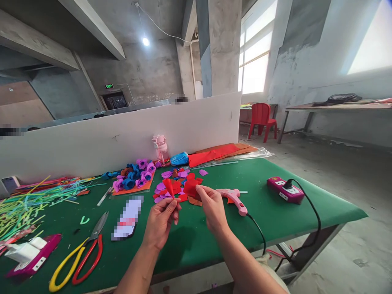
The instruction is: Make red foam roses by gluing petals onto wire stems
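Between the fingertips of my left hand (162, 218) is a red paper petal (168, 186), pinched at its narrow lower end and flaring upward. My right hand (212, 204) grips another red petal (190, 188) by its right edge, held up beside the first. The two pieces are apart. Below and behind them lies a loose pile of cut petals, purple (167, 174), red, blue and brown. A pink glue gun (235, 199) rests just right of my right hand, its black cord running off the table's front edge.
Finished-looking purple and blue paper flowers (134, 175) sit at the back. Scissors (88, 249), a phone (128, 218), a power strip (32, 257) and coloured stems (24, 208) lie left. Another power strip (284, 190) is right. A white partition (92, 141) stands behind the green table (260, 175).
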Demonstrator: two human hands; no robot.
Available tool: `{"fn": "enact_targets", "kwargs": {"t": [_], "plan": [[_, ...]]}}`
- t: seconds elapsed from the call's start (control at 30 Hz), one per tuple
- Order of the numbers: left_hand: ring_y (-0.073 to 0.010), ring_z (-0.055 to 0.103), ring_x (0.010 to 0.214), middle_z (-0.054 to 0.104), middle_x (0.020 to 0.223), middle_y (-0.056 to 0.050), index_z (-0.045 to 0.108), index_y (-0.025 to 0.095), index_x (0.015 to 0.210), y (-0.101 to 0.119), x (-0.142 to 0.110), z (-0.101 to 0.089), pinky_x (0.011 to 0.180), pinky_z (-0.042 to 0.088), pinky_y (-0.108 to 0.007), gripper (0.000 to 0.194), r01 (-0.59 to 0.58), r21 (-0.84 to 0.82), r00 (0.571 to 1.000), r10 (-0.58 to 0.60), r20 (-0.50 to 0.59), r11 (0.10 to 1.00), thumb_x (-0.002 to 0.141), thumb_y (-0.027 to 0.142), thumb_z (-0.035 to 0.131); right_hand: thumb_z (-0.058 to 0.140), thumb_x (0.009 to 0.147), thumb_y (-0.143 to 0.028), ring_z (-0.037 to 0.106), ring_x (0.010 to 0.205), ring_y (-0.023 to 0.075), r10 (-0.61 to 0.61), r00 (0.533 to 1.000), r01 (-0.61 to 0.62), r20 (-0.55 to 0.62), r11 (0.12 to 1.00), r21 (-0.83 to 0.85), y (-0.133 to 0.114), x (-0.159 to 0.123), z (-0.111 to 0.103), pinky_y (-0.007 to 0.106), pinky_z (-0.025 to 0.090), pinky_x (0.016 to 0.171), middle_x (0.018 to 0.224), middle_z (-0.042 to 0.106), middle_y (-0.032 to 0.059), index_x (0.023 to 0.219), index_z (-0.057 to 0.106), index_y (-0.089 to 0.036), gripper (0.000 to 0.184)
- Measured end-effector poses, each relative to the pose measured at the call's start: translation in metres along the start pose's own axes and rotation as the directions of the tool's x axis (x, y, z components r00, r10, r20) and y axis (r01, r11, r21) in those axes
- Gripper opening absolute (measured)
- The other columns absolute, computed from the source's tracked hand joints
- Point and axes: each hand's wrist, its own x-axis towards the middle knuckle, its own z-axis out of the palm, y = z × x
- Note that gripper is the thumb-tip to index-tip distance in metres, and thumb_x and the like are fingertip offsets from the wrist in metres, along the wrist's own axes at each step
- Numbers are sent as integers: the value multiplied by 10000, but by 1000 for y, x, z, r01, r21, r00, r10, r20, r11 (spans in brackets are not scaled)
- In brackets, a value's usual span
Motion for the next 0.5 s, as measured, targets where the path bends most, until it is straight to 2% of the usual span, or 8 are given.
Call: {"fn": "enact_targets", "kwargs": {"t": [0.17, 0.3, 0.5], "plan": [[-51, 459, 458, 587, 614, 0, 691, 121, 768, -3, 3, 4, 389, 354, -167, 238, 68, 12, 997, -68, 22, 998, 642, 317, 738, 547, 734, -481, 353, 501, 98, 10, 1000, -10, -5, 999, -50, -4, 0, -2, 233, 278, 496, 464, 406, -35, 496, 501, -168, 396], [-49, 449, 444, 582, 606, 4, 691, 123, 751, -4, 2, 11, 382, 350, -170, 254, 106, 62, 993, -108, 36, 992, 627, 338, 743, 533, 745, -434, 248, 497, 81, 22, 1000, -21, 8, 995, -94, -6, 0, -5, 234, 210, 481, 473, 308, -52, 473, 364, -184, 406], [-54, 436, 440, 586, 615, -6, 679, 118, 742, -6, 1, 18, 373, 336, -178, 269, 115, 130, 990, -125, 72, 985, 640, 362, 727, 537, 738, -443, 260, 492, 82, 51, 998, -46, 45, 995, -89, -7, 0, -8, 234, 222, 485, 458, 333, -51, 467, 399, -181, 401]]}}
